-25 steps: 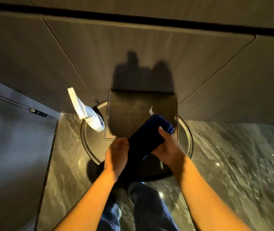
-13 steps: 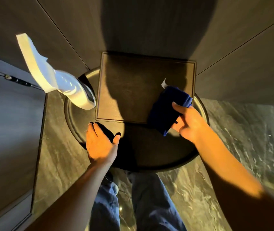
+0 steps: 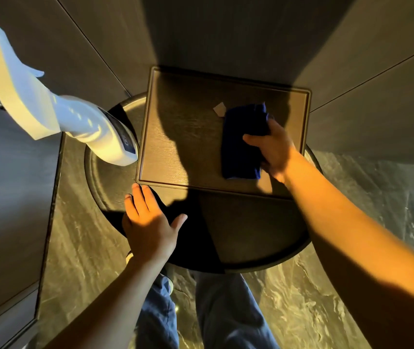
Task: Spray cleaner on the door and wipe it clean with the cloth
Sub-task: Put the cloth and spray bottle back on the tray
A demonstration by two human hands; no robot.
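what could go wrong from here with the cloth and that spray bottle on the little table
1. The white spray bottle stands at the round table's rim, beside the tray; a push on the tray might tip it off.
2. The left hand rests open near the table's edge; leaning on it could rock the table.
3. The right hand presses the blue cloth onto the tray, so the tray may slide.

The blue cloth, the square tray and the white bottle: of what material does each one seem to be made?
The blue cloth, held by the right hand, looks like soft matte fabric, perhaps microfibre: it folds and carries a small tag. The square tray seems dark wood or wood-look laminate, with fine grain lines and a raised rim. The white bottle appears to be glossy plastic, showing bright highlights.
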